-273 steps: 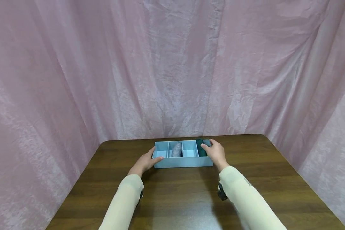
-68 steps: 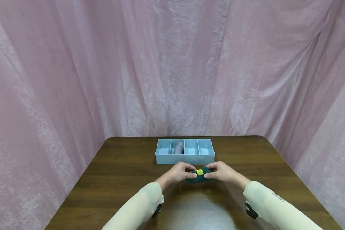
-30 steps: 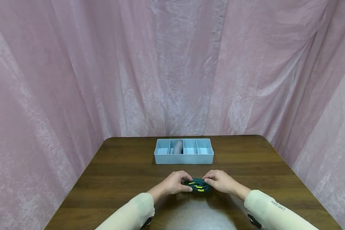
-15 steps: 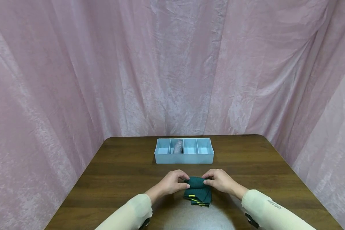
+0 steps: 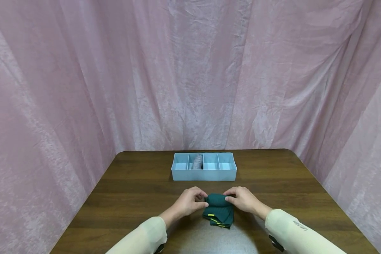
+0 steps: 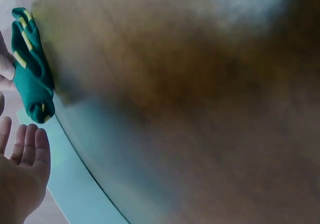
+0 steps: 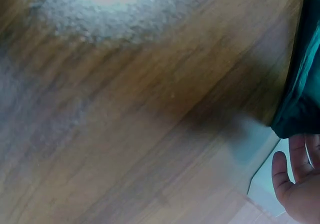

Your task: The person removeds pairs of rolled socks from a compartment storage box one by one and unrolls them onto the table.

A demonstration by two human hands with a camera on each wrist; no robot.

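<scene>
Left hand (image 5: 188, 201) and right hand (image 5: 243, 199) each pinch the upper fold of the green sock bundle (image 5: 219, 210), held just above the table (image 5: 130, 197). Judged soft, light and limp; best gripped at the rolled top.

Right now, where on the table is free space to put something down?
The table is bare left of the left hand and right of the right hand. In the tray, three sections are bare; the second from the left holds a grey roll. It is crowded around the green socks.
</scene>
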